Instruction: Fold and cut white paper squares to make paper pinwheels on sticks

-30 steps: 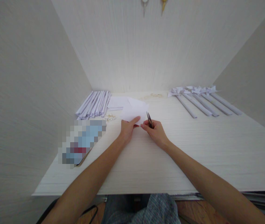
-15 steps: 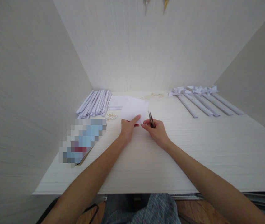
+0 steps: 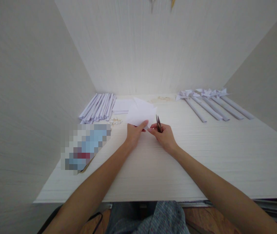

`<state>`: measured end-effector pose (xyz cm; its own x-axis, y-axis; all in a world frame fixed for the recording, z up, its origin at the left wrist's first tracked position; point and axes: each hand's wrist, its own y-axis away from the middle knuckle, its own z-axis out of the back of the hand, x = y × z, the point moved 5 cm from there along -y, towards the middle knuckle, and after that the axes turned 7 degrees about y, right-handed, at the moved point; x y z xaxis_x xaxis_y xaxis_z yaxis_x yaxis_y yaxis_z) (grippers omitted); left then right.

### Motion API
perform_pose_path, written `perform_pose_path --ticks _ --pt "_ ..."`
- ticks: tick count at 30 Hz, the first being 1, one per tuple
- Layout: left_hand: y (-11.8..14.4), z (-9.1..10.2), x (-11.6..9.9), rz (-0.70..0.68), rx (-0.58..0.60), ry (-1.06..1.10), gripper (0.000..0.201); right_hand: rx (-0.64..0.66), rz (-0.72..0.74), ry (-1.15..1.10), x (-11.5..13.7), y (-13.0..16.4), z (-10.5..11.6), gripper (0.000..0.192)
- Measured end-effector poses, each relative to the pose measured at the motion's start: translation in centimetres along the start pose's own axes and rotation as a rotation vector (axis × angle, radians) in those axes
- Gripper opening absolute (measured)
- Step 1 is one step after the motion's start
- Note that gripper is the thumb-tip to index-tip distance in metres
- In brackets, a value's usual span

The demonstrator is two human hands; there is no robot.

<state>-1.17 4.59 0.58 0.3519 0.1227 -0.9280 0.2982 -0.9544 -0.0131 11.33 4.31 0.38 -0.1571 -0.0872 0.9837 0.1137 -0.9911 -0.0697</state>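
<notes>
My left hand [image 3: 135, 132] grips the near edge of a white sheet of paper [image 3: 142, 112], thumb on top and fingers underneath. The sheet is raised a little over the table and has slit-like corners. My right hand [image 3: 162, 134] pinches the paper's near right corner between thumb and fingertips. Tucked in that same hand is a small pair of scissors [image 3: 158, 123], blades pointing up and away from me. Behind the held sheet, a stack of white paper [image 3: 122, 105] lies on the table.
Rolled paper tubes [image 3: 98, 107] are piled at the back left. Small pale scraps [image 3: 115, 121] lie near them. A blurred, phone-like object [image 3: 88, 148] rests at the left. Several paper pinwheels [image 3: 209, 100] on tube sticks lie at the back right. Walls enclose the white table [image 3: 226, 156].
My right fingertips have closed in on the paper's corner, and the sheet has shifted slightly. The scissors stay in my right hand. The camera view has moved a little.
</notes>
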Motion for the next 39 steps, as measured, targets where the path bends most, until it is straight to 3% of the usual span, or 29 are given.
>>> perform_pose_path --ticks 21,39 --pt "0.23 -0.40 -0.51 -0.062 0.056 -0.103 0.026 -0.029 0.019 -0.063 0.25 -0.02 0.15 0.033" --pt "0.37 -0.46 -0.28 0.005 0.045 -0.015 0.035 -0.018 0.002 -0.056 -0.15 -0.08 0.08 0.029"
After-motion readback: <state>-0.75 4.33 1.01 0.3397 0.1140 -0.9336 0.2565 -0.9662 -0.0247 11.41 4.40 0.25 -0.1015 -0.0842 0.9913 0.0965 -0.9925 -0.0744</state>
